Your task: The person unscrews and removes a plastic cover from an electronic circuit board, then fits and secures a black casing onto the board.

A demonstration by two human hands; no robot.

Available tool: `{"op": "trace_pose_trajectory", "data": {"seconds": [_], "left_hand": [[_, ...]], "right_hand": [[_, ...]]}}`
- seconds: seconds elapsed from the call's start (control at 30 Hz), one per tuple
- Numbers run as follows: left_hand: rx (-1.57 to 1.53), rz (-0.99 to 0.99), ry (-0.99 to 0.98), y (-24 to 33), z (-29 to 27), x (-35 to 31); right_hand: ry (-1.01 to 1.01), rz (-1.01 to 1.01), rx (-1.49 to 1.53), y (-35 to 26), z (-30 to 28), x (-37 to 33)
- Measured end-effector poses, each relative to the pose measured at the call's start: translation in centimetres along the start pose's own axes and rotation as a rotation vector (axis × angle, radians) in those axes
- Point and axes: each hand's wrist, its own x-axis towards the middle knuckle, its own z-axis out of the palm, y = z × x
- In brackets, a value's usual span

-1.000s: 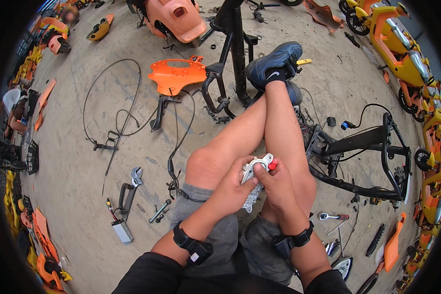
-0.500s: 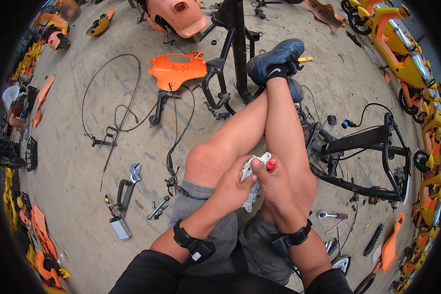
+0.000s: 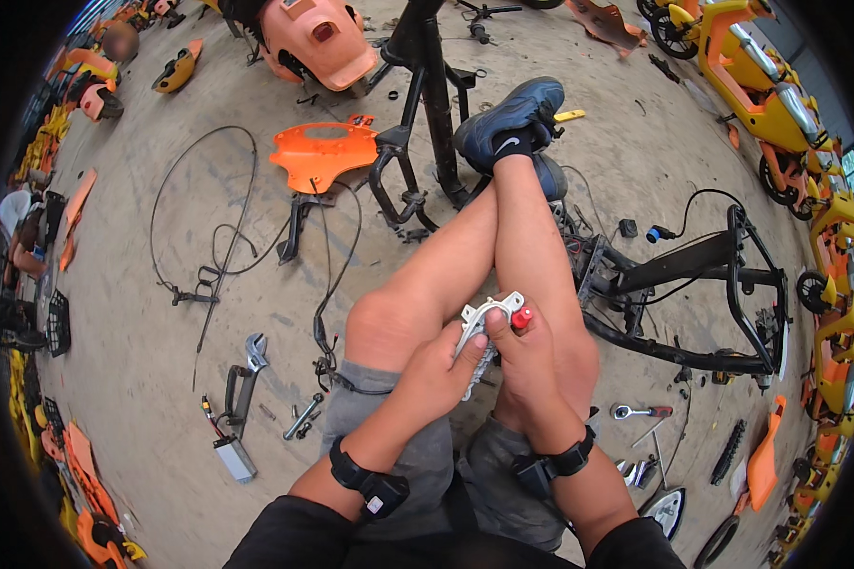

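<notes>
Over my lap, between my thighs, both hands hold a silver metal housing (image 3: pixel 485 308) with a pale curved rim, mounting ears and ribbed sides. My left hand (image 3: pixel 432 375) is closed around its left side, thumb along the edge. My right hand (image 3: pixel 529 360) is closed at the right, its thumb pressing on the top of the housing. A red-handled tool (image 3: pixel 522 317) pokes out of the right fist beside the housing; the rest of it is hidden by my fingers, so its kind is unclear. The palms cover much of the housing.
Left on the floor lie an adjustable wrench (image 3: pixel 256 352), a grey box with wires (image 3: pixel 233 459), a long bolt (image 3: pixel 302 417) and looped cables (image 3: pixel 216 270). An orange panel (image 3: pixel 323 156) and black frame (image 3: pixel 438 114) lie ahead. At right are another frame (image 3: pixel 683 275) and a ratchet (image 3: pixel 641 412).
The housing has tilted in my hands, so its curved rim and both ears show more. My grip stays much the same. The whole view has shifted slightly.
</notes>
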Motion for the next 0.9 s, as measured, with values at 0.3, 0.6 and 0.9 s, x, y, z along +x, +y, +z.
{"op": "trace_pose_trajectory", "data": {"seconds": [0.3, 0.6, 0.9], "left_hand": [[0.043, 0.090, 0.088, -0.5, 0.2, -0.2], [0.068, -0.003, 0.082, -0.9, 0.7, -0.1], [-0.182, -0.091, -0.004, -0.7, 0.0, 0.7]], "right_hand": [[-0.072, 0.039, -0.055, 0.1, -0.2, 0.3], [0.007, 0.097, 0.086, 1.8, -0.3, -0.1], [0.004, 0.036, -0.030, 1.5, 0.3, 0.9]]}}
